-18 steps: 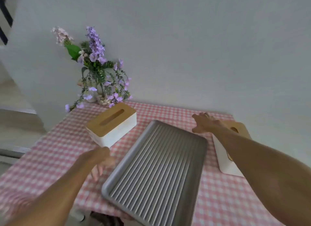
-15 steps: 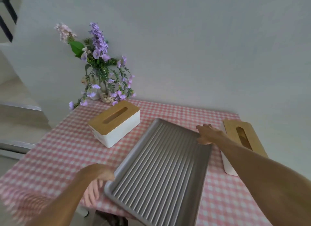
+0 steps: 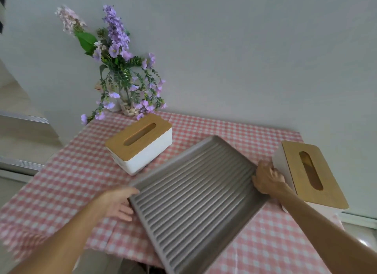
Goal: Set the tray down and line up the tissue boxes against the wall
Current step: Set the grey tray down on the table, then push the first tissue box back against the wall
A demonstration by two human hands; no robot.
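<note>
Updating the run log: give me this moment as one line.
step: tray placement | left hand: on tray left edge | right hand: on its right edge | boxes: left box, right box, neither lined up

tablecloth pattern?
Pink-and-white gingham check on the tablecloth, clearest in the head view.

Nothing here is showing any writing I can read. The wooden lids of the two tissue boxes (image 3: 139, 143) (image 3: 310, 172) are looking plain, the ribbed grey tray (image 3: 195, 196) is carrying no mark or brand, and the pink checked tablecloth (image 3: 67, 171) is showing only its pattern.
</note>
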